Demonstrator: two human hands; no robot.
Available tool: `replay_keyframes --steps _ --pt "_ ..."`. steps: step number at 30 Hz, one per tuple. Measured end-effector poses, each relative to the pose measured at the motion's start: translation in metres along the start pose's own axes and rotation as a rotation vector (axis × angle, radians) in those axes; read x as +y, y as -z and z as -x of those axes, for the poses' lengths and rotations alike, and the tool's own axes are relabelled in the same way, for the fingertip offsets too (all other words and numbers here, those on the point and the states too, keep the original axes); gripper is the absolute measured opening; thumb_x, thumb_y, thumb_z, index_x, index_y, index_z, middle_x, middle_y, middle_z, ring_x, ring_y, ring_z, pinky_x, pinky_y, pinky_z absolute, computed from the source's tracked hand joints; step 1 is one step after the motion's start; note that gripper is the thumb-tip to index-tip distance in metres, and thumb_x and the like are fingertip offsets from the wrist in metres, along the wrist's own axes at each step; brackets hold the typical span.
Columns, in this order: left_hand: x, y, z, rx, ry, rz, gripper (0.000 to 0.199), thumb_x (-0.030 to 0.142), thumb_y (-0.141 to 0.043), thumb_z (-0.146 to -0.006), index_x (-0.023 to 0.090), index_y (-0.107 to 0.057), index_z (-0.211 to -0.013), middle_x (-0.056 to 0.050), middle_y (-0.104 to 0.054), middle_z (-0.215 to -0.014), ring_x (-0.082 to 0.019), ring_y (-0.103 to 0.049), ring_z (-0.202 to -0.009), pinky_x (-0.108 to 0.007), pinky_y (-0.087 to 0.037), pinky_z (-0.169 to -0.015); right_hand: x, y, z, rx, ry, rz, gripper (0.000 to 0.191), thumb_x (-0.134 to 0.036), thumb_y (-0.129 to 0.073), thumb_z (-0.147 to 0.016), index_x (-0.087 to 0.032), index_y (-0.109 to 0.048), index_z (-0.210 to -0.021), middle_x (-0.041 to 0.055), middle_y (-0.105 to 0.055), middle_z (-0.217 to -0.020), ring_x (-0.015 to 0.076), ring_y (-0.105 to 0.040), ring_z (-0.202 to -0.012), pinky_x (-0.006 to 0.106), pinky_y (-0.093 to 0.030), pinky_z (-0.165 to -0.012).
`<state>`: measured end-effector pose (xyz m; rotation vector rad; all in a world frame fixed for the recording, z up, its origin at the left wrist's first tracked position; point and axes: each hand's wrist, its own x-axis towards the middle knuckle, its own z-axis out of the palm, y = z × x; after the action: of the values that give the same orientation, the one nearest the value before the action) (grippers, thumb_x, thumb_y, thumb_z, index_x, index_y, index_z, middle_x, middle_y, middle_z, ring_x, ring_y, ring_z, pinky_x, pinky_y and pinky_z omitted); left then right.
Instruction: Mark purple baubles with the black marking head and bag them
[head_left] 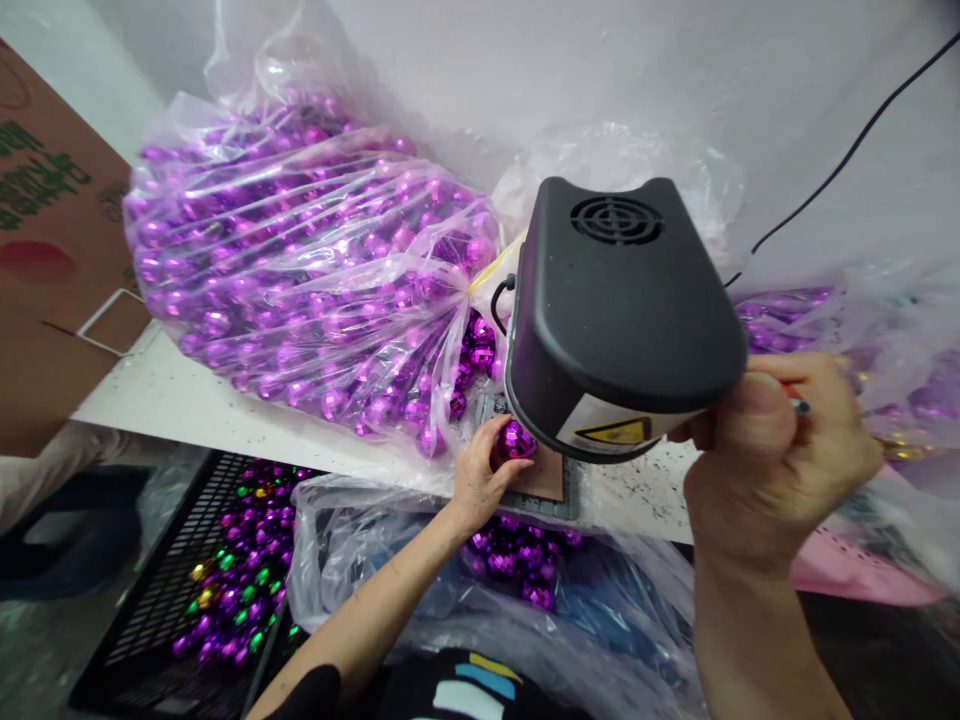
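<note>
My left hand [480, 470] pinches a shiny purple faceted ball [517, 440] between thumb and fingers, over a brown board on a grey base [551, 480]. Above and to the right of the ball is a black machine housing [622, 310] with a round vent and a yellow warning label; it hides part of the area behind. My right hand [780, 450] is closed at the housing's right front edge, around a thin red piece [796, 398] with a dark tip, mostly covered by the fingers. More purple balls [480, 355] spill from a bag behind the left hand.
A big clear bag of purple balls [300, 270] lies on the white table [180, 380]. Below the table edge, an open plastic bag [360, 510] holds purple balls. A black crate [157, 560] of mixed balls stands lower left, a cardboard box [60, 220] at left. More bags [900, 340] lie right.
</note>
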<state>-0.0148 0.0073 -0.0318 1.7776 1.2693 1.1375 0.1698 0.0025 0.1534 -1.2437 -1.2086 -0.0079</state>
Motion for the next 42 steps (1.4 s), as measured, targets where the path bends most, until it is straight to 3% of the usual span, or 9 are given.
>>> replay_keyframes --steps 9,17,24,28,34,38,42 --pt "0.009 -0.011 0.009 0.018 -0.179 -0.247 0.044 0.029 -0.067 -0.092 0.02 -0.056 -0.134 -0.014 -0.067 -0.126 -0.031 -0.061 -0.118 -0.048 -0.048 -0.102 0.0 0.003 0.002 -0.005 -0.025 0.009 0.036 -0.05 -0.056 -0.092 -0.017 -0.062 -0.078 -0.0076 -0.048 -0.053 0.0055 -0.049 -0.047 0.023 -0.038 -0.048" --pt "0.003 -0.012 0.004 0.055 0.004 -0.147 0.043 0.037 -0.068 -0.091 0.02 -0.06 -0.129 -0.013 -0.067 -0.123 -0.031 -0.061 -0.112 -0.049 -0.047 -0.1 0.0 0.002 0.004 0.016 -0.027 0.01 0.037 -0.051 -0.057 -0.091 -0.017 -0.062 -0.076 -0.0071 -0.049 -0.053 0.0067 -0.049 -0.047 0.024 -0.037 -0.047" --pt "0.005 -0.007 0.005 -0.048 -0.107 -0.221 0.034 0.031 -0.068 -0.09 0.02 -0.062 -0.122 -0.012 -0.068 -0.119 -0.031 -0.059 -0.115 -0.049 -0.044 -0.103 0.0 0.003 0.007 0.01 -0.05 0.023 0.036 -0.051 -0.058 -0.09 -0.018 -0.063 -0.077 -0.0063 -0.051 -0.056 0.0073 -0.05 -0.049 0.025 -0.037 -0.05" --pt "0.012 -0.006 0.001 -0.116 -0.072 -0.148 0.034 0.04 -0.068 -0.09 0.02 -0.063 -0.117 -0.012 -0.068 -0.117 -0.031 -0.06 -0.113 -0.049 -0.045 -0.103 0.002 0.002 0.008 0.021 -0.032 0.023 0.035 -0.05 -0.058 -0.09 -0.018 -0.062 -0.077 -0.0066 -0.05 -0.055 0.0073 -0.05 -0.048 0.025 -0.037 -0.048" --pt "0.016 -0.016 -0.004 0.004 0.005 -0.116 0.043 0.048 -0.07 -0.087 0.02 -0.06 -0.119 -0.012 -0.067 -0.115 -0.033 -0.058 -0.118 -0.056 -0.036 -0.112 0.0 0.002 0.007 0.038 -0.012 0.043 0.034 -0.049 -0.057 -0.09 -0.019 -0.063 -0.076 -0.0068 -0.05 -0.055 0.0065 -0.049 -0.046 0.024 -0.037 -0.045" --pt "0.015 -0.017 -0.001 -0.049 -0.028 -0.146 0.039 0.047 -0.064 -0.091 0.019 -0.062 -0.119 -0.013 -0.066 -0.117 -0.034 -0.057 -0.117 -0.062 -0.027 -0.117 0.006 0.011 0.021 0.025 0.069 0.102 0.025 -0.042 -0.058 -0.09 -0.02 -0.066 -0.082 -0.0048 -0.056 -0.061 0.0068 -0.052 -0.051 0.025 -0.04 -0.049" --pt "0.016 -0.015 0.0 -0.055 -0.021 -0.141 0.038 0.046 -0.065 -0.09 0.021 -0.063 -0.119 -0.013 -0.066 -0.117 -0.034 -0.058 -0.115 -0.063 -0.027 -0.117 0.025 0.024 0.049 -0.06 0.222 0.0 0.019 -0.031 -0.063 -0.084 -0.022 -0.067 -0.1 -0.0013 -0.063 -0.073 0.0119 -0.057 -0.058 0.028 -0.045 -0.05"
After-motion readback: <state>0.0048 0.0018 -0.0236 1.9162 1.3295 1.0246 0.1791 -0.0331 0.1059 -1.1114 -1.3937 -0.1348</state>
